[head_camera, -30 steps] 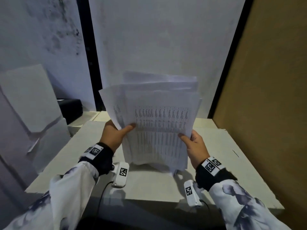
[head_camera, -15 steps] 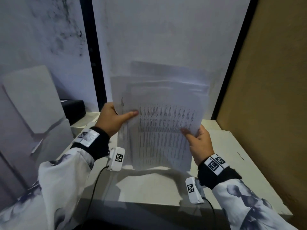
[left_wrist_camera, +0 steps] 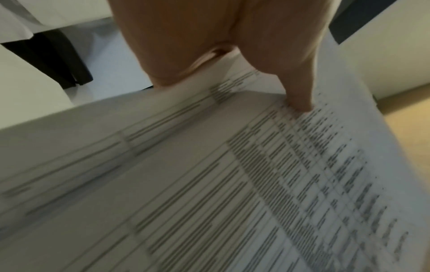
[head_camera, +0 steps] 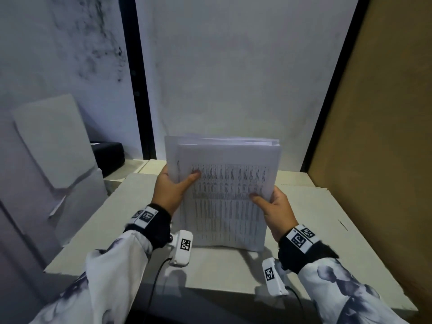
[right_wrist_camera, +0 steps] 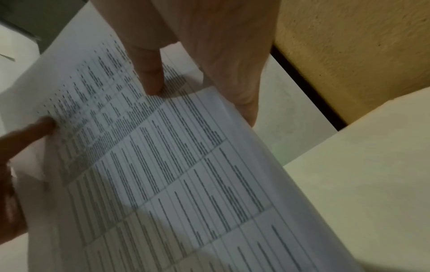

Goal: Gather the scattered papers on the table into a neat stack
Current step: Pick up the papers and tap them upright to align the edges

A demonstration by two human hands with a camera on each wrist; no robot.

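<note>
We hold the papers [head_camera: 224, 192] standing up on the table [head_camera: 304, 230], our left hand [head_camera: 169, 190] and right hand [head_camera: 275, 211] each pinching a side

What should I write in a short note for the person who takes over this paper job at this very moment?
Left hand: grips the left edge of the stack of papers, thumb on the front sheet.
Right hand: grips the right edge the same way.
Papers: all in one bundle, held upright, bottom edge down at the table; whether it touches is hard to tell.
Done: the sheets are gathered; no loose sheet shows on the table.
Left: the top edges are still uneven, with some sheets standing out at the upper left. Probably tap the bundle square, then lay it flat.
</note>
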